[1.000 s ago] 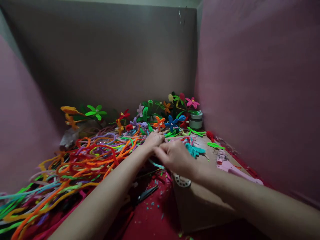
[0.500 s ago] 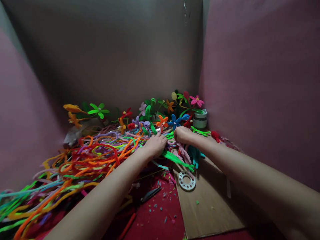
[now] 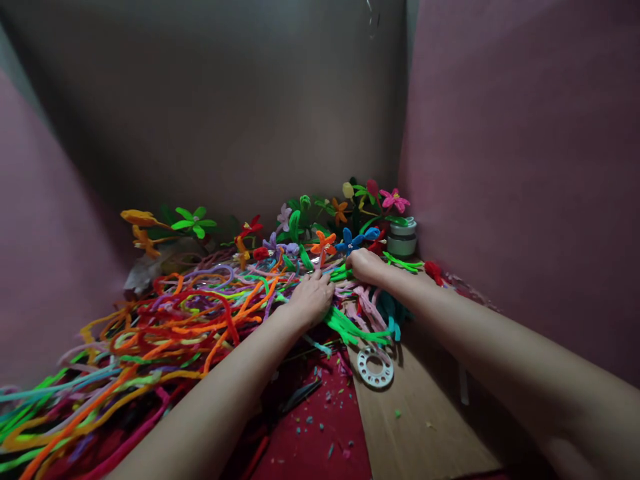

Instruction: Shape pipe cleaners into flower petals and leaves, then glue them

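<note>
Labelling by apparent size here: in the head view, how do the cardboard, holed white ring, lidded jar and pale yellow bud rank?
1. Cardboard
2. Holed white ring and lidded jar: too alike to rank; the ring looks nearer
3. Pale yellow bud

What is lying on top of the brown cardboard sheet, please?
A white perforated ring and fuzzy bright green stems are visible there; anything behind the right forearm is hidden.

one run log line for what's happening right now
left hand: on green stems | right hand: near blue flower | white ring: on cardboard
</note>
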Demonstrator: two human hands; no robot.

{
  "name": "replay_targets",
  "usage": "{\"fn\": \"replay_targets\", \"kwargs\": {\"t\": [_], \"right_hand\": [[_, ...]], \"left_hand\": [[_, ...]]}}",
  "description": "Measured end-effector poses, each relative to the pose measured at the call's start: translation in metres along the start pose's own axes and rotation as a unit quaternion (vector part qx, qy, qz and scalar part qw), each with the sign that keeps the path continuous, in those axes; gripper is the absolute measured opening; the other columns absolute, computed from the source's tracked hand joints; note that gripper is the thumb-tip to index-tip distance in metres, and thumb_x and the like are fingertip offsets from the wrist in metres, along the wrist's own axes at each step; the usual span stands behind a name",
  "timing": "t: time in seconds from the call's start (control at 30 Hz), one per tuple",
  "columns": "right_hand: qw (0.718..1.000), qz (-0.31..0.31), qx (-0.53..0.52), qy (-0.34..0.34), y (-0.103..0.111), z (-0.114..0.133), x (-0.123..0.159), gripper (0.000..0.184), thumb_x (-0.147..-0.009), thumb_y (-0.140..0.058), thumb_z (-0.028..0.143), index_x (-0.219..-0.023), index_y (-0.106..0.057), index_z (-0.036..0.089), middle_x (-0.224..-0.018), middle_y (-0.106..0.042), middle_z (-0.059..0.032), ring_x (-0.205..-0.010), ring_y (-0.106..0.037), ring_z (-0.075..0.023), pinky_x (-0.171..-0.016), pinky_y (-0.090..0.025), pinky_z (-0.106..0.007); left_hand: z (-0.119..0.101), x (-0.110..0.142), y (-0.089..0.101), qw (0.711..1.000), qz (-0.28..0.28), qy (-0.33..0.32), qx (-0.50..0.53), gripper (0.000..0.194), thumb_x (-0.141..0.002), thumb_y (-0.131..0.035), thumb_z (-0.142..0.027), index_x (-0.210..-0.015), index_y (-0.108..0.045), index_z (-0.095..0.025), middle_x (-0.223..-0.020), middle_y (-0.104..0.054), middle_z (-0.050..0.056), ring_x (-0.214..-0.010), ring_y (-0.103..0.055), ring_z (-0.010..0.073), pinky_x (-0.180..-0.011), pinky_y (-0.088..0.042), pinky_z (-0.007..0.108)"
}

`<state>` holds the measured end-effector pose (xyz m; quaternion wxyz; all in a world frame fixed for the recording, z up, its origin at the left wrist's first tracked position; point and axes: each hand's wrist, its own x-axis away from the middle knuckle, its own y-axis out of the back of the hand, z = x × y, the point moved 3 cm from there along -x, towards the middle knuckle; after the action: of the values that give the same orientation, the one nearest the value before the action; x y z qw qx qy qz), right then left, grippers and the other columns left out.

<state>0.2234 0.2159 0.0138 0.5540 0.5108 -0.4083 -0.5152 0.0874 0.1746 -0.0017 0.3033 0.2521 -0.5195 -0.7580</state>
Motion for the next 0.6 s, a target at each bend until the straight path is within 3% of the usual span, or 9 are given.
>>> {"fn": "replay_targets", "kwargs": {"t": [0.17, 0.3, 0.47, 0.6], "right_hand": [[1.0, 0.016, 0.025, 0.002, -0.004, -0.001, -0.004, 0.033, -0.071, -0.055, 0.011, -0.099, -0.068, 0.021, -0.101, -0.067, -0.0122, -0.093, -0.063, -0.0244, -0.073, -0.046, -0.028], [0.998, 0.018, 0.049, 0.02, -0.006, -0.003, -0.008, 0.033, -0.072, -0.054, 0.013, -0.1, -0.068, 0.023, -0.101, -0.066, -0.0126, -0.092, -0.063, -0.0253, -0.073, -0.047, -0.03], [0.996, -0.001, 0.071, 0.05, -0.007, -0.002, -0.008, 0.025, -0.078, -0.049, 0.018, -0.094, -0.068, 0.016, -0.1, -0.066, -0.0155, -0.093, -0.061, -0.0248, -0.076, -0.045, -0.03], [0.994, -0.019, 0.069, 0.08, -0.011, -0.005, -0.011, 0.025, -0.08, -0.045, 0.022, -0.093, -0.066, 0.018, -0.103, -0.063, -0.0138, -0.093, -0.06, -0.025, -0.074, -0.045, -0.031]], "left_hand": [[-0.001, -0.001, -0.003, 1.0, -0.01, 0.012, 0.0, 0.034, -0.085, -0.03, -0.014, -0.108, -0.055, -0.013, -0.108, -0.056, 0.014, -0.105, -0.046, 0.0262, -0.083, -0.04, 0.04], [-0.001, -0.003, -0.004, 1.0, -0.007, 0.021, 0.0, 0.032, -0.085, -0.032, -0.014, -0.101, -0.059, -0.012, -0.107, -0.056, 0.016, -0.107, -0.044, 0.0283, -0.082, -0.04, 0.041], [-0.001, -0.002, -0.006, 0.999, -0.018, 0.03, -0.003, 0.031, -0.085, -0.032, -0.016, -0.099, -0.06, -0.013, -0.115, -0.051, 0.016, -0.11, -0.042, 0.0282, -0.084, -0.039, 0.041], [-0.001, -0.002, -0.009, 1.0, -0.015, 0.018, 0.004, 0.031, -0.086, -0.032, -0.015, -0.102, -0.058, -0.013, -0.112, -0.054, 0.014, -0.111, -0.042, 0.0255, -0.087, -0.039, 0.04]]}}
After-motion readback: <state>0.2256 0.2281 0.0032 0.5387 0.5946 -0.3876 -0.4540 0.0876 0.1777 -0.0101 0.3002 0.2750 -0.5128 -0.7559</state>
